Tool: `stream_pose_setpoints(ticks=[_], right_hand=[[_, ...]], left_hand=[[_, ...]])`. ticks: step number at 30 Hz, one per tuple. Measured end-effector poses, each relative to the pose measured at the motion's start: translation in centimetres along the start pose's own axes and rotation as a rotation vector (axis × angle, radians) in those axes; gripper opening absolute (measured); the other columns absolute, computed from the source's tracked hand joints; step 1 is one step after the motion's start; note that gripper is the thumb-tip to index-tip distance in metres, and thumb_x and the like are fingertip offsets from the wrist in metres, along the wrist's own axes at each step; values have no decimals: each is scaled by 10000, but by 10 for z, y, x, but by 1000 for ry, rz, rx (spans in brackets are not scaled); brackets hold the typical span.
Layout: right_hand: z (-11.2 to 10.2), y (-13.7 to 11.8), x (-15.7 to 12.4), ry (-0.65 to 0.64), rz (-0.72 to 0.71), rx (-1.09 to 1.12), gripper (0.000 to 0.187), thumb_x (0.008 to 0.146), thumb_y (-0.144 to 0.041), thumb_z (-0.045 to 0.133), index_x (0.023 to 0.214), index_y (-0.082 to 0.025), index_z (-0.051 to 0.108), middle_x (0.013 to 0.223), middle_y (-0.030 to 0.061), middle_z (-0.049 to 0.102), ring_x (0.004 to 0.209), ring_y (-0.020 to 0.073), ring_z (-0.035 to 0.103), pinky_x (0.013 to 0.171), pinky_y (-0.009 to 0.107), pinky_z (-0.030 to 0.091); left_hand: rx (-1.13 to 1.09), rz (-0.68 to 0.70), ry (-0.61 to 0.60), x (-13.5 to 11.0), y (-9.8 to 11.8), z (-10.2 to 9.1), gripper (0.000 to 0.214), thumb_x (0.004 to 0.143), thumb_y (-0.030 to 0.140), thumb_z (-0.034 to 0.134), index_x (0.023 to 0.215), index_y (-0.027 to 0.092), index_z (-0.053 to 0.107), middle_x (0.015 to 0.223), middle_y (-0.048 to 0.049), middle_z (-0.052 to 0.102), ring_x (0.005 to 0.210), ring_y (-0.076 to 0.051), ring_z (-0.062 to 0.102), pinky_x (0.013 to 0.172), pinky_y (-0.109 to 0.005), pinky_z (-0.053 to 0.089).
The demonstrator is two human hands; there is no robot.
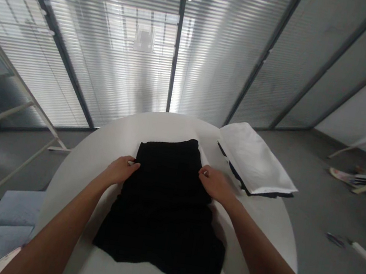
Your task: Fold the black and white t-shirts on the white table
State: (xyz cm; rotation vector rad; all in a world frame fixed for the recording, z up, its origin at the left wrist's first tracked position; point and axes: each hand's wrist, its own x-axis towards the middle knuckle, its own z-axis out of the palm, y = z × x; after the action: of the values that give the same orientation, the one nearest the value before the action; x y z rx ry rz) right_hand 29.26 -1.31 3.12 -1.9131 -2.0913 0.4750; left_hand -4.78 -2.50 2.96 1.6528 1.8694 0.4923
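Straightening, seemingly: left hand (121,170) and right hand (215,184) pinch black garment (163,213) mid-desk (170,126), off far edge; next needs even tension.

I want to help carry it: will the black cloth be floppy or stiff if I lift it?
The black cloth is probably floppy: its near edge looks wavy. It likely won't roll, since it lies flat on the white table.
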Motion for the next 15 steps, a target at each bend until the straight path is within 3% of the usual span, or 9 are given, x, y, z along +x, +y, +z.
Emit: stream_pose_setpoints(ticks=[5,9,12,15], right_hand=[[-2,11,39,19,75,35,303,845,-274,464,1091,-155,594,959,110,689,871,216,631,745,277,401],[-5,12,78,16,154,131,418,812,-282,507,1195,-131,582,1017,123,687,913,219,636,765,278,428],[-2,11,100,1,209,200,386,792,-275,511,1134,-147,634,888,89,701,806,198,646,693,269,443],[3,11,113,-5,214,218,256,770,-258,528,935,-165,701,720,67,674,716,189,633,635,264,433]], left_hand=[[13,-5,106,34,7,-5,412,807,508,537,862,143,720,879,-128,730,922,-276,663,773,-303,463],[-68,-72,57,66,10,-12,335,771,457,589,777,139,695,682,-83,678,716,-229,647,619,-277,449],[-176,-104,10,84,9,-17,329,689,407,688,884,141,682,611,-24,627,560,-166,576,529,-252,414],[-304,-80,-68,92,10,-20,335,626,400,748,850,158,684,562,17,565,503,-124,497,497,-234,376]])
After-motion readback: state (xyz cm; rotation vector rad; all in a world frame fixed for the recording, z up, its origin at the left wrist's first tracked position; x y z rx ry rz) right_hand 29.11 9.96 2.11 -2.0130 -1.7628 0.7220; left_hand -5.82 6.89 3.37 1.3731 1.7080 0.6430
